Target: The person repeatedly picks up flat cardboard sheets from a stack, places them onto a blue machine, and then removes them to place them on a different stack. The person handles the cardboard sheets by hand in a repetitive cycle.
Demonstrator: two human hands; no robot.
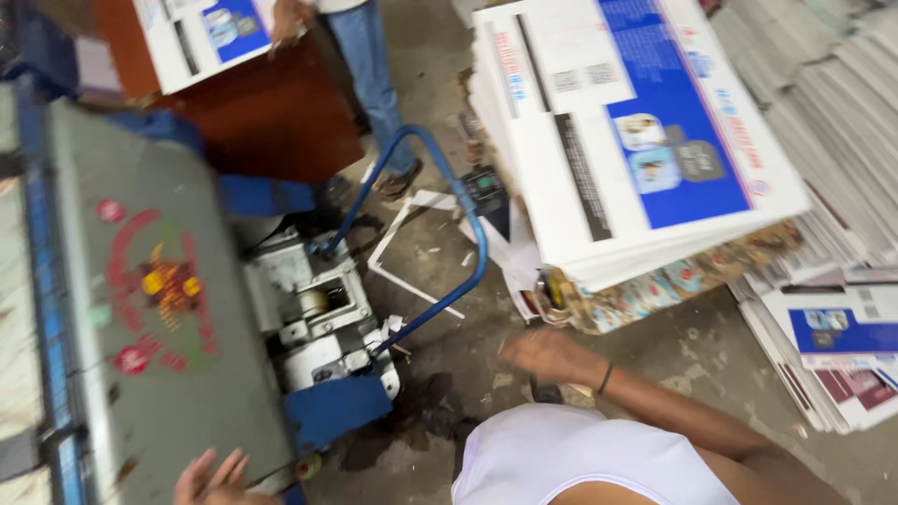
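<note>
The view looked down on a worn concrete floor (449, 281), grey, stained and littered with paper scraps and offcuts. From nine to seven o'clock stood a grey-green machine panel (150, 309) with red and yellow markings on its face and a blue edge. Just beside it, near the centre, sat a pale metal motor housing (313, 313) on a blue base, with a curved blue pipe guard (458, 201) looping over it towards twelve o'clock.

The person's right hand (547, 353) hung low at five o'clock, fingers spread apart and clamped on nothing, a dark band on the wrist. It was nearest to a tall stack of white printed sheets (608, 140) with blue panels, which filled the frame from twelve to three o'clock and rested on patterned boards. The hand and the stack were near but apart.

The left hand (213, 479) showed at seven o'clock at the bottom edge, fingers open and empty, close against the lower corner of the machine panel; touching or not could not be told through the blur.

At four o'clock lay lower piles of printed sheets (832, 346). At eleven o'clock another person in jeans (374, 75) stood by a reddish-brown table (271, 122), a hand on a printed sheet there.
</note>
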